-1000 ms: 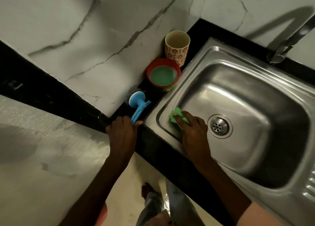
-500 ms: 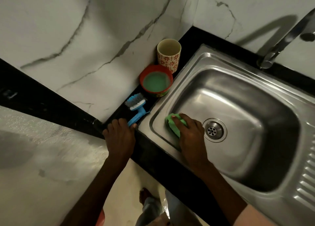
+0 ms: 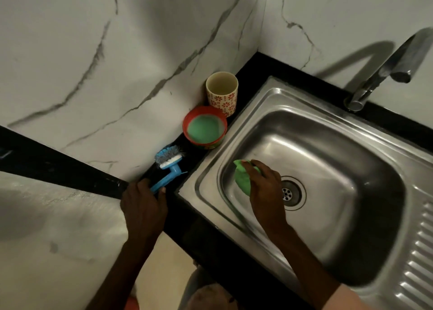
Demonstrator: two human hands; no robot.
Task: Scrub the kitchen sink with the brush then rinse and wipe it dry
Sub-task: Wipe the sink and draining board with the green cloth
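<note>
Inside the sink, right hand grips green cloth; left hand grips brush

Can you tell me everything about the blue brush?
The blue brush looks like plastic, with a round head and a straight handle. Its head has a white band and a tuft of grey and blue bristles, tipped toward the marble wall. It lies on the black counter left of the sink, just below the red bowl. The left hand grips the end of its handle. The bristles are too blurry to tell whether they are wet.
</note>
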